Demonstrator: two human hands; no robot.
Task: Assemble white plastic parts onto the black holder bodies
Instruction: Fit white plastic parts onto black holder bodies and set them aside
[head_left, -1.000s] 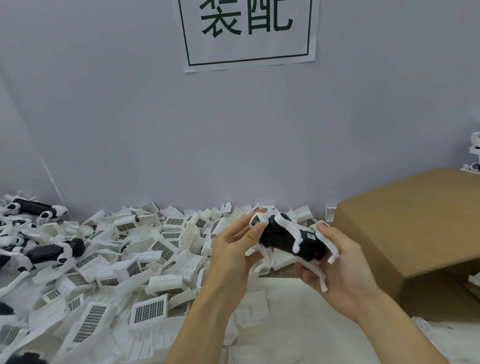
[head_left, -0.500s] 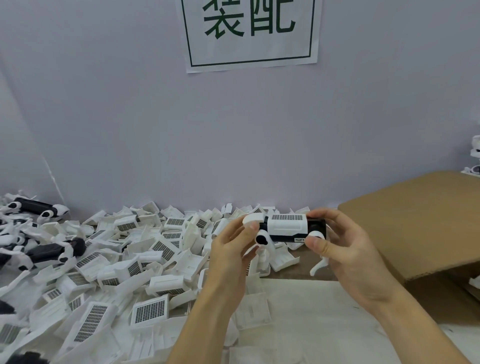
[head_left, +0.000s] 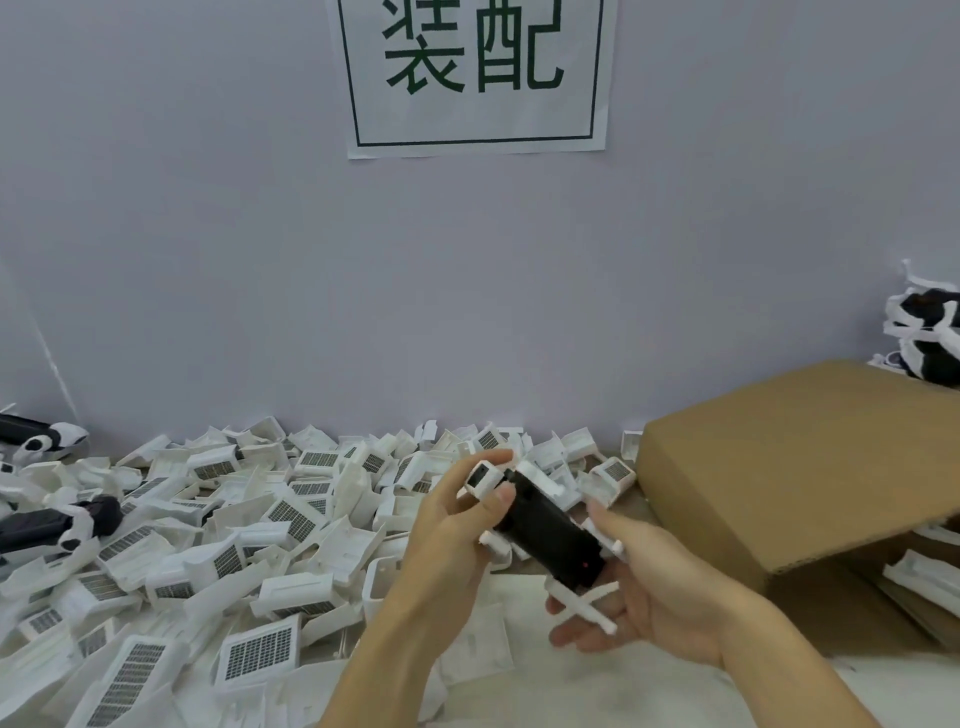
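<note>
Both hands hold the black body (head_left: 545, 535) above the table, the left hand (head_left: 452, 525) pinching its upper end and the right hand (head_left: 660, 587) cradling its lower end, probably to seat white parts.

table (head_left: 597, 691) strewn with white plastic parts (head_left: 249, 525), cardboard box (head_left: 789, 467)

matt black holder body (head_left: 545, 535), brown cardboard box (head_left: 795, 457)
</note>
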